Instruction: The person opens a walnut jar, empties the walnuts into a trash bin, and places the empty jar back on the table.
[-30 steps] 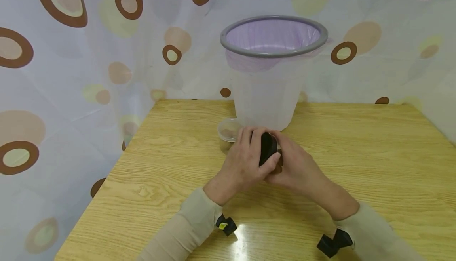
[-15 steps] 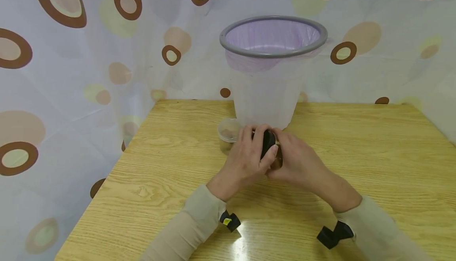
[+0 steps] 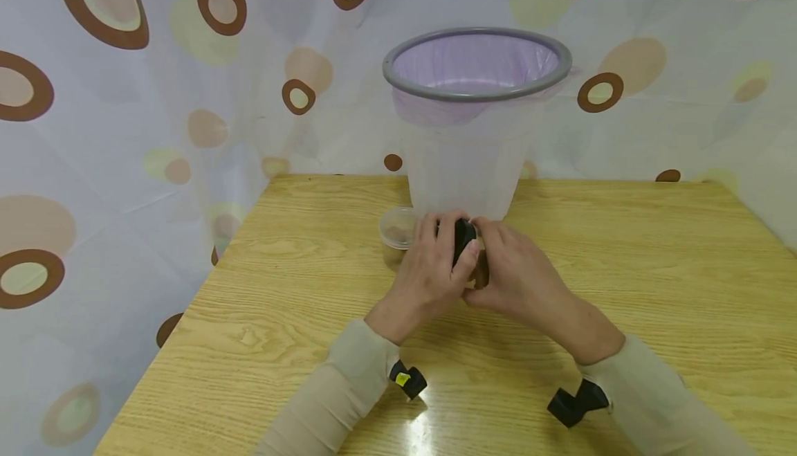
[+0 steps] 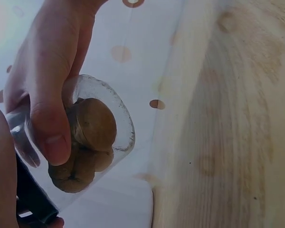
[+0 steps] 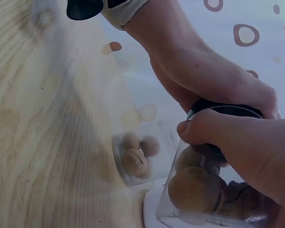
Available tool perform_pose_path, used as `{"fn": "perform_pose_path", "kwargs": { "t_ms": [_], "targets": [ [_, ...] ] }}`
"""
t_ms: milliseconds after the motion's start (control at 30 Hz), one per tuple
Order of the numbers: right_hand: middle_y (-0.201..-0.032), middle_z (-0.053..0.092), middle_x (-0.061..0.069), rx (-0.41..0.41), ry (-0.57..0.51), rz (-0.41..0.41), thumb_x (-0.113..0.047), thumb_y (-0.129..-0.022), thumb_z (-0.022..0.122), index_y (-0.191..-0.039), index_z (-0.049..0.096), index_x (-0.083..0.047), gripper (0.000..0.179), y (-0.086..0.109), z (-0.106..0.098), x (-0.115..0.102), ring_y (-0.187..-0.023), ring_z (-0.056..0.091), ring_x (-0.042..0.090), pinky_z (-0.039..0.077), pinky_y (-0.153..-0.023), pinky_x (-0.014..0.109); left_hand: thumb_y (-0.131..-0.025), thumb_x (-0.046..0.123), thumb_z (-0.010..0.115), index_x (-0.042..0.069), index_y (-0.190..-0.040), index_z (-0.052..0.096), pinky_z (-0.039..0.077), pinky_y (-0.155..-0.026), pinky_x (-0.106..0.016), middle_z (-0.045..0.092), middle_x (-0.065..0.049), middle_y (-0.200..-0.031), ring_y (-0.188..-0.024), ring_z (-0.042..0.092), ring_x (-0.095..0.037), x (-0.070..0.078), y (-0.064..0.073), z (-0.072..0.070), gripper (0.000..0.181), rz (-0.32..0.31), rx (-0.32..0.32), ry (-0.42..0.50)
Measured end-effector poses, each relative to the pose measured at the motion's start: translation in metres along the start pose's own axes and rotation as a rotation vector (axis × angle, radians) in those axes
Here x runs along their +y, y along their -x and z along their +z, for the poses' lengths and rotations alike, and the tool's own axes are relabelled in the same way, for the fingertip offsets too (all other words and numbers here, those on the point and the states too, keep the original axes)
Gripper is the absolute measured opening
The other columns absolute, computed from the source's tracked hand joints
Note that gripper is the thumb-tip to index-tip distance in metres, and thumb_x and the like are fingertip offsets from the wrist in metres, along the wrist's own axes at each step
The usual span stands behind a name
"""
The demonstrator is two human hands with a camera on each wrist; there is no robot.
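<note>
Both hands hold a clear jar (image 4: 126,123) with a black lid (image 3: 463,236), in front of the bin. My left hand (image 3: 426,262) grips the lid from the left, its thumb along the near side. My right hand (image 3: 523,272) wraps the jar's body from the right and hides most of it in the head view. Several brown, round, walnut-like pieces (image 4: 92,126) show through the jar wall in the left wrist view. The jar is tilted, its lid toward my left hand. In the right wrist view the lid (image 5: 228,110) sits at the jar's mouth.
A small clear lidded tub (image 3: 395,229) with several walnut-like pieces (image 5: 135,162) stands just beyond my left hand. Behind it rises a translucent bin (image 3: 463,158) with a grey rim and purple liner. A patterned curtain (image 3: 249,96) backs the wooden table (image 3: 280,290).
Both hands have shifted slightly away from me, toward the bin, with the jar. The left hand has turned a little on the lid. The tub and bin have stayed put.
</note>
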State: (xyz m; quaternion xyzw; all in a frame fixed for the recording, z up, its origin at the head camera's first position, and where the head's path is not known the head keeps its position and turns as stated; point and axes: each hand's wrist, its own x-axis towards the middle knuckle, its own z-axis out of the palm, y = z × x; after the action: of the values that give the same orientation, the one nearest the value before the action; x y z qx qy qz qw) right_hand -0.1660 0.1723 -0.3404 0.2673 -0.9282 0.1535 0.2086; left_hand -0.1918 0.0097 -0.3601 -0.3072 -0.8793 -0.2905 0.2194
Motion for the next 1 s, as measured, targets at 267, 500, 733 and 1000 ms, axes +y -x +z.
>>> {"fn": "perform_pose_path", "kwargs": {
  "t_ms": [267, 500, 733, 1000],
  "targets": [
    [-0.100, 0.063, 0.017, 0.022, 0.072, -0.036, -0.029, -0.061, 0.086, -0.122, 0.051, 0.006, 0.079, -0.006, -0.001, 0.002, -0.083, 0.062, 0.030, 0.054, -0.071, 0.043, -0.102, 0.051, 0.015, 0.008, -0.130, 0.046, 0.045, -0.080, -0.033, 0.052, -0.013, -0.114, -0.094, 0.048, -0.023, -0.001, -0.004, 0.003, 0.060, -0.035, 0.041, 0.052],
    [-0.103, 0.064, 0.020, 0.007, 0.090, -0.028, -0.029, -0.063, 0.085, -0.123, 0.050, 0.006, 0.079, -0.008, -0.003, 0.001, -0.085, 0.064, 0.034, 0.055, -0.073, 0.047, -0.104, 0.047, 0.019, 0.009, -0.131, 0.045, 0.046, -0.079, -0.033, 0.051, -0.013, -0.114, -0.093, 0.048, -0.022, -0.003, -0.005, 0.004, 0.054, -0.043, 0.042, 0.046],
    [-0.104, 0.064, 0.020, 0.047, 0.182, -0.066, -0.033, -0.061, 0.088, -0.122, 0.051, 0.006, 0.082, -0.010, 0.001, 0.001, -0.089, 0.064, 0.035, 0.053, -0.077, 0.047, -0.105, 0.044, 0.021, 0.008, -0.131, 0.043, 0.045, -0.080, -0.034, 0.050, -0.013, -0.116, -0.097, 0.048, -0.023, -0.004, -0.007, 0.004, 0.050, -0.124, -0.004, 0.139],
    [-0.117, 0.062, 0.022, 0.086, 0.307, -0.097, -0.042, -0.054, 0.096, -0.127, 0.050, 0.006, 0.099, -0.012, 0.004, 0.001, -0.110, 0.060, 0.039, 0.049, -0.091, 0.052, -0.104, 0.051, 0.023, 0.007, -0.136, 0.040, 0.046, -0.090, -0.037, 0.048, -0.015, -0.124, -0.108, 0.046, -0.024, -0.006, -0.011, 0.003, 0.056, -0.274, -0.077, 0.300]
  ]
}}
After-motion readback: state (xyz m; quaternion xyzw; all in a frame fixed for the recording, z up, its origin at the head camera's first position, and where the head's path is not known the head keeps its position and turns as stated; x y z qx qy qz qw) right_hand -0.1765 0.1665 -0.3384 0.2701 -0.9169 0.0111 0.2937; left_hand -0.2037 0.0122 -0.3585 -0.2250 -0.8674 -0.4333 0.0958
